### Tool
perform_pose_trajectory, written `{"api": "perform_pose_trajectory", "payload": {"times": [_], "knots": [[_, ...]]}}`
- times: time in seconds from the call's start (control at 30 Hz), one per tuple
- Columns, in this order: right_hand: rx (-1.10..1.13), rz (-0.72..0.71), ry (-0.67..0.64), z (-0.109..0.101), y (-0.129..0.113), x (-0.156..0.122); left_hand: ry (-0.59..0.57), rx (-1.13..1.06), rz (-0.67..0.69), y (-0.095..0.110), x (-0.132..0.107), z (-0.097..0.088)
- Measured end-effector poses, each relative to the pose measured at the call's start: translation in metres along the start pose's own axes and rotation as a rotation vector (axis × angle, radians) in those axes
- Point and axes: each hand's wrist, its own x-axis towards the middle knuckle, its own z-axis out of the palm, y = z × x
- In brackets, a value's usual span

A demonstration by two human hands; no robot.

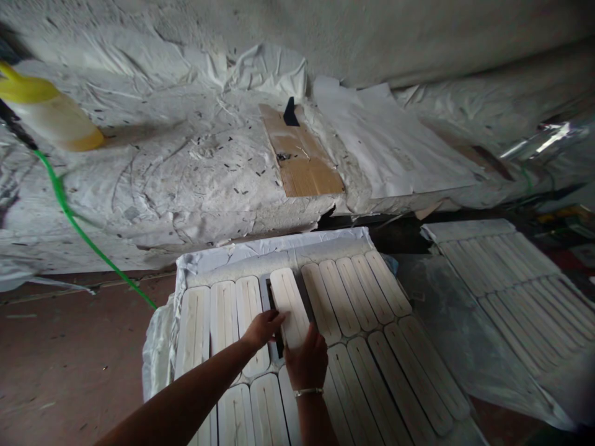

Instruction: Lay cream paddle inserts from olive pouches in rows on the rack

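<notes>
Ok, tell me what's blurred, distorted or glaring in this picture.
Head view: the bottle at upper left is blurred; the wide lens appears to bend the sheeting toward the edges; glare flares on the shiny plastic at right; the left hand and right hand look fairly sharp, though the light is dim.

The left hand (263,328) and the right hand (304,365) are touching one pale wooden slat (288,303), which lies among other slats (367,297) on a white plastic sheet (274,251).
</notes>
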Motion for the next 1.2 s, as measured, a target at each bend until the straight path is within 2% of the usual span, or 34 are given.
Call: {"api": "perform_pose_trajectory", "payload": {"times": [0.13, 0.23, 0.37, 0.5, 0.67, 0.9, 1.03, 1.2], "knots": [[0.090, -0.040, -0.025, 0.038, -0.005, 0.001, 0.197, 0.116, 0.079, 0.019, 0.024, -0.032], [0.129, -0.033, -0.017, 0.056, -0.009, -0.005, 0.272, 0.295, 0.149, 0.041, 0.045, -0.056], [0.164, -0.009, -0.009, 0.060, -0.015, -0.018, 0.318, 0.637, 0.284, 0.065, 0.068, -0.074], [0.191, 0.058, -0.063, 0.052, -0.018, -0.017, 0.291, 0.958, 0.362, 0.075, 0.079, -0.078], [0.206, 0.099, -0.248, 0.044, -0.012, -0.006, 0.275, 1.197, 0.411, 0.070, 0.079, -0.079], [0.166, 0.117, -0.542, 0.021, -0.009, 0.012, 0.310, 1.321, 0.496, 0.054, 0.071, -0.075], [0.123, 0.125, -0.607, 0.010, -0.016, 0.019, 0.306, 1.411, 0.564, 0.045, 0.061, -0.070], [0.043, 0.191, -0.635, 0.005, -0.026, 0.020, 0.155, 1.627, 0.701, 0.014, 0.039, -0.057]]}}
